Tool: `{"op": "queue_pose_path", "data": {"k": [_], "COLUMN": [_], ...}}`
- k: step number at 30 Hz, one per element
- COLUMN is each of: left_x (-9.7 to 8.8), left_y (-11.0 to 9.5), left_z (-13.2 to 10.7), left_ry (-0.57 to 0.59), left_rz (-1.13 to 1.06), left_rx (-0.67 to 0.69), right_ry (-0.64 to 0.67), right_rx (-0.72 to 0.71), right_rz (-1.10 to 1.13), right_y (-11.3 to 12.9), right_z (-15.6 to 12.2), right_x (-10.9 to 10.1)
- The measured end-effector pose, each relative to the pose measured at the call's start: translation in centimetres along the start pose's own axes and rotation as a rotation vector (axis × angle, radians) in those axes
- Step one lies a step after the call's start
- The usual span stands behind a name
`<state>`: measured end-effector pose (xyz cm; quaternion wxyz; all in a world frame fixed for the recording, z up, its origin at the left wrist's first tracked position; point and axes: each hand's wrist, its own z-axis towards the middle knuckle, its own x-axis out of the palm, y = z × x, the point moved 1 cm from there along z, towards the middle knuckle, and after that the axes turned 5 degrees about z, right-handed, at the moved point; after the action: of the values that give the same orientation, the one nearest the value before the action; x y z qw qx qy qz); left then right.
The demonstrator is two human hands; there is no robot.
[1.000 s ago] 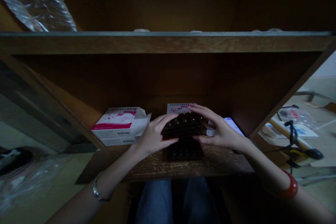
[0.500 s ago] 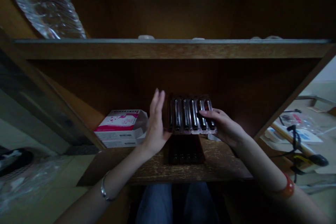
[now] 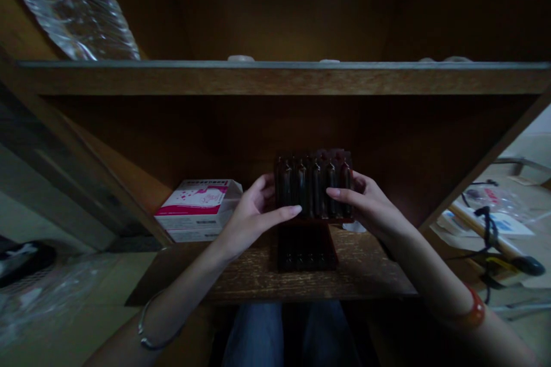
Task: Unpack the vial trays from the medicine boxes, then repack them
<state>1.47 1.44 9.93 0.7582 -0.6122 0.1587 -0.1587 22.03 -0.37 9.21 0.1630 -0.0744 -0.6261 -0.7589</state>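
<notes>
Both my hands hold up a clear plastic tray of several dark brown vials (image 3: 315,186), tilted upright above the lower wooden shelf (image 3: 241,272). My left hand (image 3: 252,217) grips its left edge, thumb across the front. On the right edge my right hand (image 3: 371,206) has fingers wrapped over the front. A second dark tray of vials (image 3: 306,248) lies flat on the shelf just below. Left of my left hand sits a pink and white carton (image 3: 198,208) with its end flap open.
An upper shelf board (image 3: 275,77) spans the view, with crinkled plastic wrap (image 3: 73,6) at top left. Slanted cabinet sides frame the shelf. On the floor at right lie black cables (image 3: 488,229) and papers. My knees in jeans (image 3: 279,332) show under the shelf.
The vial tray went from lying low between both hands to being raised and turned upright. My left hand let go and opened half a second ago, and now grips the tray's left edge again.
</notes>
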Motion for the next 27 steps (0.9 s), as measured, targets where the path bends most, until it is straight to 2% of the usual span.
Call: {"op": "queue_pose_path", "data": {"k": [3, 9, 13, 16, 19, 22, 24, 25, 27], "left_x": [-0.9, -1.9, -1.9, -1.9, -2.1, -2.4, -2.6, -2.7, -2.7], "left_y": [0.3, 0.5, 0.7, 0.7, 0.7, 0.7, 0.7, 0.7, 0.6], "left_z": [0.2, 0.1, 0.0, -0.1, -0.2, -0.3, -0.4, -0.4, -0.4], "left_ry": [-0.025, -0.103, -0.094, -0.120, -0.176, -0.198, -0.159, -0.130, -0.065], "left_rz": [0.121, 0.486, 0.528, 0.590, 0.684, 0.777, 0.835, 0.865, 0.932], "left_rx": [0.118, 0.392, 0.493, 0.560, 0.633, 0.736, 0.813, 0.848, 0.909], "right_ry": [0.081, 0.125, 0.156, 0.124, 0.119, 0.314, 0.415, 0.410, 0.296], "right_rx": [-0.107, -0.295, -0.351, -0.337, -0.186, 0.127, 0.295, 0.352, 0.415], "right_rz": [-0.138, -0.419, -0.448, -0.463, -0.371, -0.164, 0.052, 0.156, 0.284], "right_y": [0.0, 0.2, 0.1, -0.1, -0.1, 0.3, 0.7, 0.8, 0.9], "right_z": [-0.2, -0.5, -0.4, -0.4, -0.2, 0.1, 0.2, 0.2, 0.3], "right_x": [-0.2, -0.8, -0.8, -0.8, -1.3, -2.1, -2.3, -2.3, -2.0]}}
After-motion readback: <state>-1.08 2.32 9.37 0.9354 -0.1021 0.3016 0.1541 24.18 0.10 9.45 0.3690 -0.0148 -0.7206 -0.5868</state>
